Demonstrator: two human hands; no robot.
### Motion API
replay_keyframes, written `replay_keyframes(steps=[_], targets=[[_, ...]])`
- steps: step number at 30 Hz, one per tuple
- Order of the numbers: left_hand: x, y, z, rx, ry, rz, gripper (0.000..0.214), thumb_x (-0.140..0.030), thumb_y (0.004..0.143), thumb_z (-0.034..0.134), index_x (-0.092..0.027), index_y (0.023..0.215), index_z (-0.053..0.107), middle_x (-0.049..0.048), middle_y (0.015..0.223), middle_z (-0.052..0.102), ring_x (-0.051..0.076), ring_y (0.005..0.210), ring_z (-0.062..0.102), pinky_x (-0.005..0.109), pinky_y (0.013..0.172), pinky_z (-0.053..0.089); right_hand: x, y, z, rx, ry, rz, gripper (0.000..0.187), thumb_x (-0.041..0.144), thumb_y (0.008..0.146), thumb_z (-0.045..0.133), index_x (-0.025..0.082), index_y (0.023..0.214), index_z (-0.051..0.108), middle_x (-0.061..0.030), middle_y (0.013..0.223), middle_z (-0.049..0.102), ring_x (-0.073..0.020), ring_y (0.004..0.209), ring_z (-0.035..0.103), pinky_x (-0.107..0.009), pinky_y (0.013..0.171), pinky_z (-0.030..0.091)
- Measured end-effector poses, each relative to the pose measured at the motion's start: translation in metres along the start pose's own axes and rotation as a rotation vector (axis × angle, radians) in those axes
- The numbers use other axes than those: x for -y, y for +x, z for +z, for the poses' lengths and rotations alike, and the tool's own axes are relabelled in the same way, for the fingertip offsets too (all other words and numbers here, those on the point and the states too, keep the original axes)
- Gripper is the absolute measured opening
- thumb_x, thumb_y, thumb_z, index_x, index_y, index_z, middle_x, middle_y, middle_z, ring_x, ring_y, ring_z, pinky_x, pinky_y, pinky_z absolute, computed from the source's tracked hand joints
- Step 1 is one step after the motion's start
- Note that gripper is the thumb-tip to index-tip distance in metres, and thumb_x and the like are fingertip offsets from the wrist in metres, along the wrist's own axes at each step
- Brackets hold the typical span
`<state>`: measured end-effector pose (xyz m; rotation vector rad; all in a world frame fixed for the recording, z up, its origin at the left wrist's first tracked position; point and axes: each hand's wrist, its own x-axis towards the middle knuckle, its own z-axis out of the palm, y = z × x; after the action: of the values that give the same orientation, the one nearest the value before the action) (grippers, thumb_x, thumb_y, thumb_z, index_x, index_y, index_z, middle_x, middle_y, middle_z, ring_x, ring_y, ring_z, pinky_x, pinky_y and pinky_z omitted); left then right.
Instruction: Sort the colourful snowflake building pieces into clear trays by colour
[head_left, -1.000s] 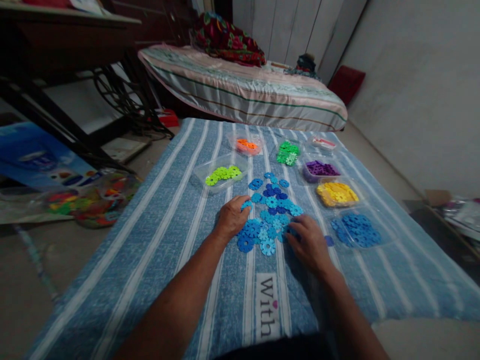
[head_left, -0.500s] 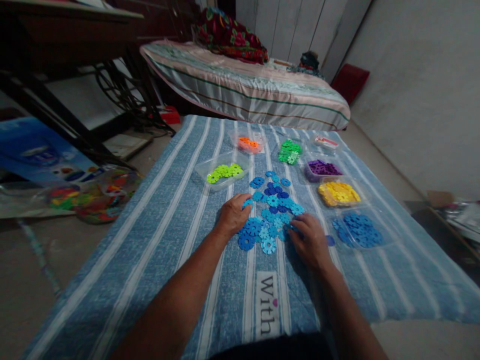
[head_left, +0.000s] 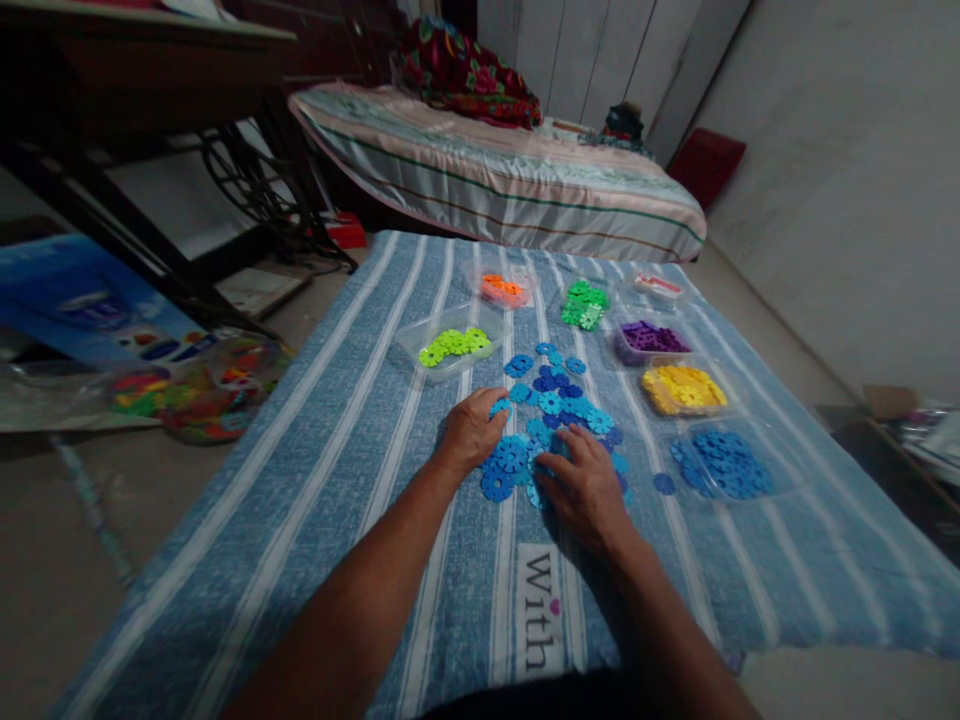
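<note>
A loose heap of blue snowflake building discs (head_left: 551, 400), light and dark, lies mid-table. At its left edge my left hand (head_left: 474, 430) is closed, with a light blue snowflake disc (head_left: 500, 406) at its thumb and fingertips. My right hand (head_left: 586, 485) reaches over the near right part of the heap, fingers apart and touching discs; the pieces beneath the palm are hidden. One dark blue disc (head_left: 664, 484) lies alone to the right, beside a clear box (head_left: 784, 485) of blue discs (head_left: 726, 462).
Clear boxes around the heap hold yellow-green (head_left: 454, 347), orange (head_left: 502, 290), green (head_left: 585, 304), purple (head_left: 651, 338) and yellow discs (head_left: 684, 388). The striped cloth (head_left: 337, 450) covers the table. A bed (head_left: 510, 180) stands beyond; bags of colourful pieces (head_left: 217, 400) sit at left.
My right hand has moved left over the heap and its fingers have spread, uncovering discs on the right. My left hand stays at the heap's left edge.
</note>
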<state>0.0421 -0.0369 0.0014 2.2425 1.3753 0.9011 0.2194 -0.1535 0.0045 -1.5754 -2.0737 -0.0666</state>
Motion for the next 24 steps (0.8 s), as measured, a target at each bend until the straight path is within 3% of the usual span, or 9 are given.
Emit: replay_keyframes(steps=[9,14,24], targets=[[0.000,0.000,0.001,0.000,-0.011,0.002,0.029,-0.022,0.083,0.054,-0.019,0.109,0.064,0.0050,0.109,0.068,0.020,0.102,0.064,0.030,0.092,0.050,-0.022,-0.004,0.004,-0.044,0.089,-0.043,0.016,0.030,0.087,0.058,0.022,0.085,0.072,-0.0105,0.116,0.062,-0.0297,0.122,0.049,-0.050,0.100,0.043],[0.000,0.000,0.001,0.000,-0.007,0.008,0.029,-0.023,0.083,0.054,-0.019,0.110,0.064,0.0056,0.109,0.068,0.020,0.101,0.064,0.031,0.092,0.050,-0.009,0.003,0.005,-0.111,0.065,0.052,0.016,0.027,0.087,0.056,0.020,0.086,0.071,-0.0115,0.113,0.063,-0.0286,0.119,0.051,-0.048,0.100,0.043],[-0.001,0.000,0.000,-0.004,0.002,0.004,0.029,-0.023,0.084,0.053,-0.021,0.110,0.064,0.0044,0.109,0.068,0.020,0.102,0.064,0.031,0.092,0.050,0.012,0.011,0.000,0.013,-0.038,0.131,0.022,0.028,0.085,0.056,0.018,0.102,0.068,-0.0165,0.121,0.060,-0.0346,0.124,0.044,-0.053,0.100,0.039]])
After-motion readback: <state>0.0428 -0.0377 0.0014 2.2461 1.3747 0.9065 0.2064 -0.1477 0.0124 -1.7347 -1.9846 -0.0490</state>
